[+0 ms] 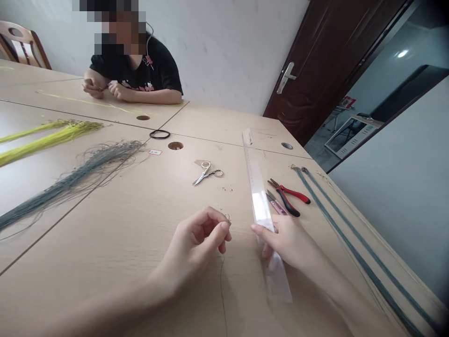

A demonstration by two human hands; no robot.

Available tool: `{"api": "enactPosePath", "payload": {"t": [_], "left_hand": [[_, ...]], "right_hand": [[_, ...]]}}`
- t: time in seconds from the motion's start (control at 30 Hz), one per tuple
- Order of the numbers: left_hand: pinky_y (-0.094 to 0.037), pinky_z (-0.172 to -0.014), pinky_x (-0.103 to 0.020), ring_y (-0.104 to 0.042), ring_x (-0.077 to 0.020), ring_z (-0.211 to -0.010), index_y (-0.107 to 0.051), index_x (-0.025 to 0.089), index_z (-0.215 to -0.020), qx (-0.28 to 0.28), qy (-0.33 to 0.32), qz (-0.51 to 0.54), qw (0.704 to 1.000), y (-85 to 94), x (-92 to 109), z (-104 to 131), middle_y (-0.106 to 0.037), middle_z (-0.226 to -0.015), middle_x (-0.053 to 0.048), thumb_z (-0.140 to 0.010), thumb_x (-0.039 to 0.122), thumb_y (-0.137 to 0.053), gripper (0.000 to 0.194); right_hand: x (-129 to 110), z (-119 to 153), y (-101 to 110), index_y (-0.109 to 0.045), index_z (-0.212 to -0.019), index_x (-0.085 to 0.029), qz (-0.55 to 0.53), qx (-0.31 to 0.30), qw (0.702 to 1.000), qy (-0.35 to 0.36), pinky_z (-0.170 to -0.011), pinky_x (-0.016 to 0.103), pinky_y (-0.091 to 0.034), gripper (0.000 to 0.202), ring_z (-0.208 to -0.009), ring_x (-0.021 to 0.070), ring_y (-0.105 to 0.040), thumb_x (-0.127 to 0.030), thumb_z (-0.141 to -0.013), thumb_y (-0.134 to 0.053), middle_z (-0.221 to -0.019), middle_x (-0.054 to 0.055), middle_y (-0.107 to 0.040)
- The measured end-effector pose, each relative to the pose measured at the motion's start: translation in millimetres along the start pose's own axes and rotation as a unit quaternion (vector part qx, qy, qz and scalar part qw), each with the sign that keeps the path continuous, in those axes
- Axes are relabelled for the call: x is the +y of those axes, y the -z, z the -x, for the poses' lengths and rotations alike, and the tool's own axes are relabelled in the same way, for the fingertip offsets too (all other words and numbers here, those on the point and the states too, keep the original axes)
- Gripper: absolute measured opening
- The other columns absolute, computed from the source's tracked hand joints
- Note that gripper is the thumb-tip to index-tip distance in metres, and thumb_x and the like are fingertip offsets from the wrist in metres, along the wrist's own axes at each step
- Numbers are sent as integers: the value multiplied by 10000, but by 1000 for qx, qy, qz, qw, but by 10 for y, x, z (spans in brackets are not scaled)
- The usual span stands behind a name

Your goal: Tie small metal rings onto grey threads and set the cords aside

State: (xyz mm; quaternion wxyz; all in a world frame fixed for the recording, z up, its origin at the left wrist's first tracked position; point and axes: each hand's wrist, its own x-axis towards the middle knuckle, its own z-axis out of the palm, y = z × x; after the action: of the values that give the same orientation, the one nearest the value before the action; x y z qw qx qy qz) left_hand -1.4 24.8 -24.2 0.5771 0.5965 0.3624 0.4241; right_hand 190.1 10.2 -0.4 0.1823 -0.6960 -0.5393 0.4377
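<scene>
My left hand (201, 236) pinches the looped end of a thin dark cord (222, 285), which hangs down toward the lower edge of the view. To its right, my right hand (286, 238) is closed on a clear plastic ruler (261, 206), thumb on top and fingers beneath. Beyond my left hand lie silver scissors (205, 175) with their blades apart. Pliers with red and black handles (289, 194) rest just past my right hand, beside small pink snips (275, 202).
Grey-green cord bundles lie at the left (70, 185) and right (351, 243). Yellow cords (52, 138) are at the far left. A black ring (159, 134) lies near a table hole (176, 146). Across the table sits a person (161, 75) in a black shirt.
</scene>
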Motion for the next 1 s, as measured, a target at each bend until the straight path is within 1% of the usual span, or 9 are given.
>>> {"api": "enactPosePath", "payload": {"t": [0.37,0.43,0.53,0.6,0.67,0.73,0.83,0.9,1.0], "left_hand": [[-412,-541,-203,-506,-86,-577,-520,157,-749,-23,19,-27,999,6,-2,6,-538,-669,15,-880,282,-464,189],[-409,-541,-209,-509,-92,-577,-519,157,-744,-23,19,-31,999,2,7,2,-540,-670,11,-874,284,-466,189],[-403,-534,-210,-503,-93,-564,-513,157,-731,-20,20,-29,999,-4,20,-4,-534,-660,12,-863,284,-469,188],[-395,-533,-209,-493,-91,-555,-509,156,-725,-18,25,-33,999,-8,26,-4,-525,-647,15,-858,279,-466,185],[-382,-536,-208,-482,-91,-558,-505,156,-718,-28,31,-48,998,-13,23,-1,-518,-634,18,-856,273,-463,186],[-365,-544,-207,-469,-94,-575,-504,157,-711,-56,35,-70,995,-18,10,6,-512,-626,21,-855,265,-460,185],[-345,-548,-206,-443,-98,-594,-505,161,-707,-106,33,-96,989,-22,-24,17,-486,-622,27,-849,243,-458,171],[-328,-531,-201,-422,-97,-584,-508,164,-710,-121,36,-113,986,-20,-45,21,-463,-608,33,-848,246,-459,169],[-316,-507,-195,-400,-93,-568,-524,165,-724,-127,43,-129,983,-17,-65,21,-459,-599,35,-849,266,-465,171]], "right_hand": [[141,-73,-93,-380,-582,-205,103,34,994,-21,-288,213,-316,359,-275,114,-460,-443,-851,-376,-414,-13,-537],[155,-85,-69,-362,-546,-204,159,79,984,3,-314,224,-286,421,-311,116,-451,-497,-848,-368,-419,-10,-498],[137,-73,9,-398,-541,-199,266,200,942,34,-415,251,-268,470,-435,145,-453,-576,-821,-392,-449,9,-477],[93,-27,53,-439,-598,-197,266,257,928,51,-469,265,-280,445,-494,153,-451,-578,-825,-401,-493,11,-489],[43,42,51,-459,-665,-193,179,224,953,102,-491,259,-308,402,-504,130,-446,-540,-856,-394,-525,-9,-465],[8,114,-7,-488,-755,-188,38,109,981,158,-470,231,-333,356,-480,94,-444,-503,-883,-387,-579,-27,-450],[6,184,-142,-503,-952,-201,-136,-50,970,195,-401,182,-341,277,-439,49,-459,-460,-891,-424,-712,-25,-496],[25,204,-206,-501,-1004,-210,-175,-86,958,208,-383,158,-341,235,-447,35,-465,-410,-889,-460,-767,-17,-513],[44,215,-223,-514,-1007,-219,-166,-70,960,216,-389,153,-344,177,-475,35,-452,-347,-888,-484,-786,-14,-509]]}}
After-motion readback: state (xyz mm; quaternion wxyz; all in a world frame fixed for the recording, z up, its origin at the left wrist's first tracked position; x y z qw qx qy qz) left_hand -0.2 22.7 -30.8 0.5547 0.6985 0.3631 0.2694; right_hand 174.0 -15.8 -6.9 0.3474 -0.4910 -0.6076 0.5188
